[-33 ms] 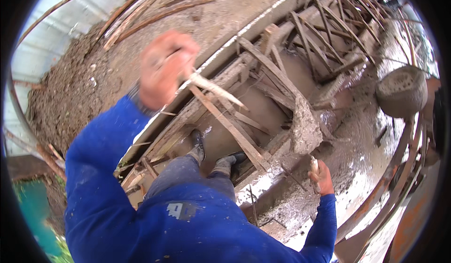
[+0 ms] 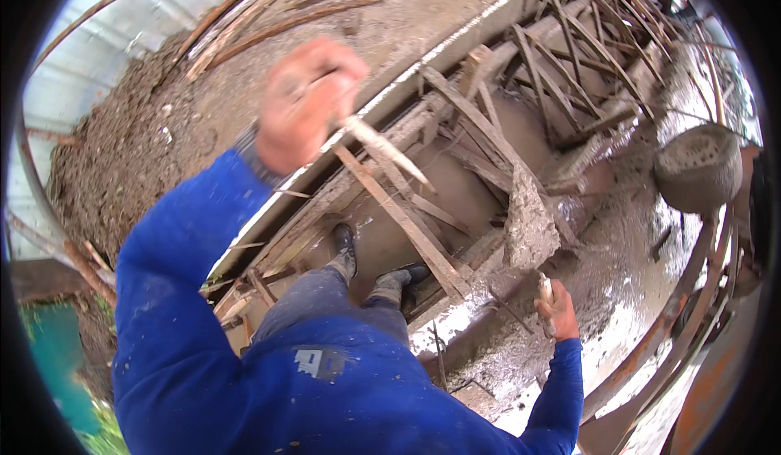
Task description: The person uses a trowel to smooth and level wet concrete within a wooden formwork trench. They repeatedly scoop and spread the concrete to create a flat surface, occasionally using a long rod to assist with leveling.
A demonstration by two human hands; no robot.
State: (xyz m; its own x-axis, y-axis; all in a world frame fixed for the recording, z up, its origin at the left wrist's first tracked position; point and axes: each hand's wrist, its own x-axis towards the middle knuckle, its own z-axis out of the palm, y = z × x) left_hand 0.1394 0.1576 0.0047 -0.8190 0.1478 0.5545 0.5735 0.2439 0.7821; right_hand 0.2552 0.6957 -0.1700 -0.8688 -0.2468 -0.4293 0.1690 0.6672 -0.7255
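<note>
My left hand is raised over the timber forms at the left, somewhat blurred, its fingers closed around a pale, pointed stick. The stick's tip points down to the right. Low at the right, my right hand grips the handle of a trowel. Just past that handle lies a lump of wet grey mortar, which covers or hides the blade. A slanting wooden brace crosses the muddy trench between my two hands.
Muddy water fills the trench where my boots stand. More crossed timbers run to the far right. A mortar-caked bucket stands at the right. Loose boards lie on the soil beside a metal sheet wall.
My left hand and its stick have shifted slightly right and up in the picture. The right hand keeps its grip on the trowel in nearly the same place.
</note>
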